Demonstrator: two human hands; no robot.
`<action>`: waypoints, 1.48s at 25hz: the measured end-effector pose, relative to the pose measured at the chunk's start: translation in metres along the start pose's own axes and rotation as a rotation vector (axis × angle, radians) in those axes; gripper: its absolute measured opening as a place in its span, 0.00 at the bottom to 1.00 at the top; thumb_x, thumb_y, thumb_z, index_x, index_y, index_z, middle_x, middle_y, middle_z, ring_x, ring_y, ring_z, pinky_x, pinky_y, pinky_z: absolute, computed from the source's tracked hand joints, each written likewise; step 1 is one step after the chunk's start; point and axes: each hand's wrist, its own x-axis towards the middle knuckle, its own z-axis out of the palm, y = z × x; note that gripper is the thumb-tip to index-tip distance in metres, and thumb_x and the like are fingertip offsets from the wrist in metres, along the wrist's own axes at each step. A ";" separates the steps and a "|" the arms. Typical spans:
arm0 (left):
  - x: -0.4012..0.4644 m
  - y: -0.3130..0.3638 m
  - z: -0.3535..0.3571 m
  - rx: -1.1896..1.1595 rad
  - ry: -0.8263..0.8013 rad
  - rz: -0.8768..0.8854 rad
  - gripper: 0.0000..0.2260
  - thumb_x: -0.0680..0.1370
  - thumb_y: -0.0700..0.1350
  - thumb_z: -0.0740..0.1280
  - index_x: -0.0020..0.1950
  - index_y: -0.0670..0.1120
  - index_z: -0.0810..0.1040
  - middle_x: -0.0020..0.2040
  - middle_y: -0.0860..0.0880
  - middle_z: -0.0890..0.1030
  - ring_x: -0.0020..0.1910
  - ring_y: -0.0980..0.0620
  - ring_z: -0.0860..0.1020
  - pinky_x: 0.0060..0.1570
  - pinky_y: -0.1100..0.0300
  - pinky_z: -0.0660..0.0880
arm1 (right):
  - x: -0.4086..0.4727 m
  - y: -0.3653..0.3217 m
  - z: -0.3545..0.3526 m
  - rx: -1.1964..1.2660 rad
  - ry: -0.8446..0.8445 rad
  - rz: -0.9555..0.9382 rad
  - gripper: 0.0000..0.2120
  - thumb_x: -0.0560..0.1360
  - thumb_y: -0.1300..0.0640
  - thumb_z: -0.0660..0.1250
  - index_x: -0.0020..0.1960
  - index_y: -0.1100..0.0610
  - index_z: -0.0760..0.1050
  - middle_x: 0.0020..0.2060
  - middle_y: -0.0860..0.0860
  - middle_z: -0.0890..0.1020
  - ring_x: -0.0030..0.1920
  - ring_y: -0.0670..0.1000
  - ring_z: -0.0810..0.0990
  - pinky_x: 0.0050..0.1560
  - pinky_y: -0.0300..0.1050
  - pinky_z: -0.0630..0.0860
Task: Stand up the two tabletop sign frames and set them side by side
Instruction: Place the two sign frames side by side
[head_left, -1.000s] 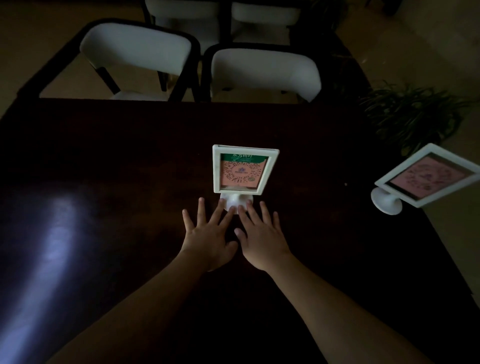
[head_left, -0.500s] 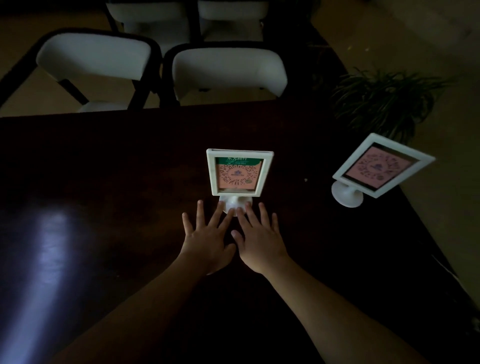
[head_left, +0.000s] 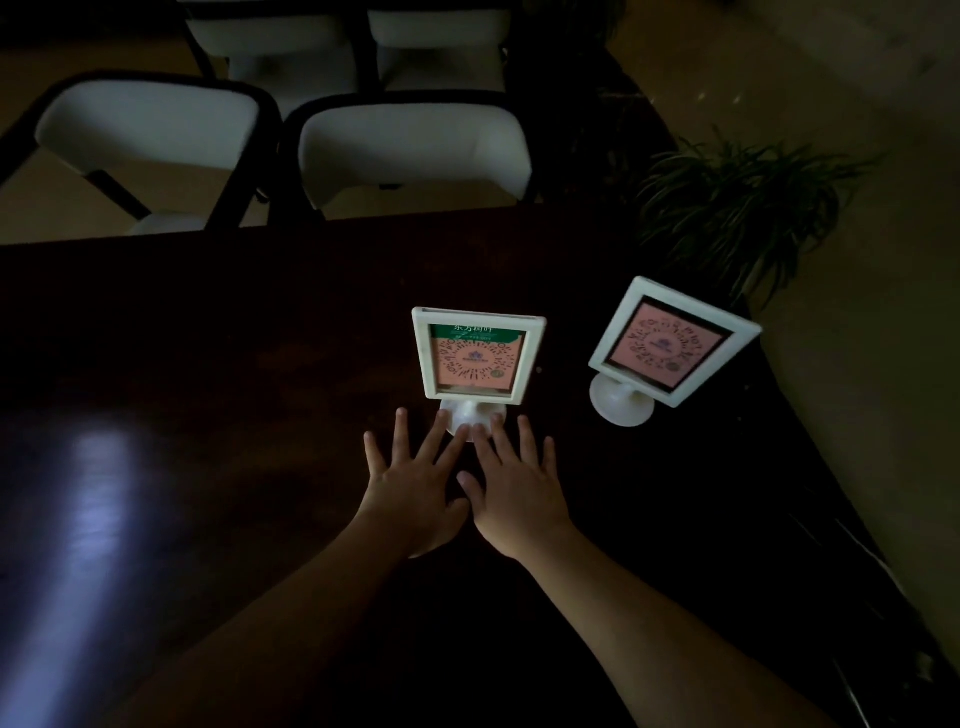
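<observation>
Two white sign frames with pink QR cards stand upright on round bases on the dark table (head_left: 208, 364). The first frame (head_left: 478, 358) is at the centre, facing me. The second frame (head_left: 670, 340) stands to its right near the table's right edge, turned at an angle. My left hand (head_left: 415, 483) and my right hand (head_left: 514, 488) lie flat on the table side by side, fingers spread. Their fingertips touch the front of the first frame's base (head_left: 472, 415). Neither hand holds anything.
Two white-seated chairs (head_left: 410, 150) with dark frames stand at the table's far edge, more behind them. A potted plant (head_left: 737, 202) sits on the floor beyond the right corner. A bright reflection lies on the table at left.
My hands and the first frame have stayed in place. The view has swung right, so the second frame now appears closer to the centre.
</observation>
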 end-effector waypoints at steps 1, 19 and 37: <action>0.002 0.007 0.000 -0.005 -0.003 0.000 0.37 0.74 0.67 0.49 0.78 0.60 0.33 0.79 0.53 0.32 0.73 0.36 0.26 0.66 0.28 0.32 | -0.002 0.007 -0.001 0.007 0.003 -0.003 0.32 0.80 0.36 0.41 0.81 0.48 0.45 0.81 0.52 0.47 0.79 0.59 0.39 0.74 0.65 0.39; 0.007 0.046 -0.017 -0.084 0.036 0.072 0.41 0.72 0.66 0.52 0.76 0.62 0.30 0.80 0.52 0.36 0.76 0.38 0.32 0.72 0.31 0.42 | -0.023 0.067 -0.034 -0.041 -0.021 -0.058 0.32 0.82 0.41 0.53 0.81 0.48 0.46 0.81 0.53 0.46 0.79 0.61 0.45 0.76 0.67 0.48; -0.024 0.041 -0.188 -0.225 0.491 0.290 0.43 0.77 0.57 0.67 0.79 0.59 0.37 0.81 0.51 0.46 0.77 0.49 0.37 0.71 0.48 0.43 | -0.064 0.068 -0.231 -0.044 0.463 -0.092 0.36 0.79 0.49 0.67 0.81 0.55 0.55 0.79 0.57 0.59 0.78 0.59 0.54 0.75 0.58 0.59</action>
